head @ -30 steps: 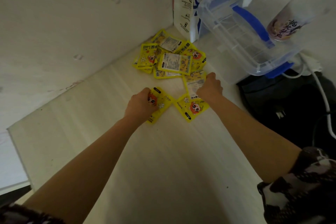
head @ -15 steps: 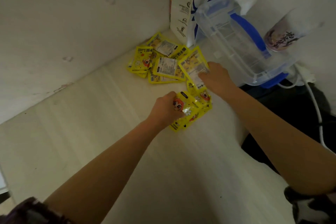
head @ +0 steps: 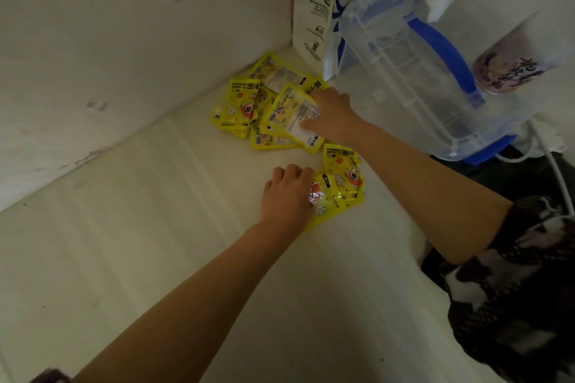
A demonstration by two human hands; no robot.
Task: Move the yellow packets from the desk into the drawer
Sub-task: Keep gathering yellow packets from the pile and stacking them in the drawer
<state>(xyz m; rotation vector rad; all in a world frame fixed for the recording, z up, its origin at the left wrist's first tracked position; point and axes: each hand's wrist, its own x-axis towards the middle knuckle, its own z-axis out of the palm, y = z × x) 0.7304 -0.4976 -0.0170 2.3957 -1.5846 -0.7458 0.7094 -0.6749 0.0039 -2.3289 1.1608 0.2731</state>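
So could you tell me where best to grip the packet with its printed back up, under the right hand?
Probably by its near edge. The packet lies tilted on the pile, that edge lifted, with the right hand on its right side. Slide a thumb under from the near side and pinch against the fingers on top.

packets (head: 239,104) bright yellow with white flowers – pale cream desk (head: 155,242); clear bin (head: 435,87), blue handle (head: 441,50); camo-ish sleeve (head: 513,289)
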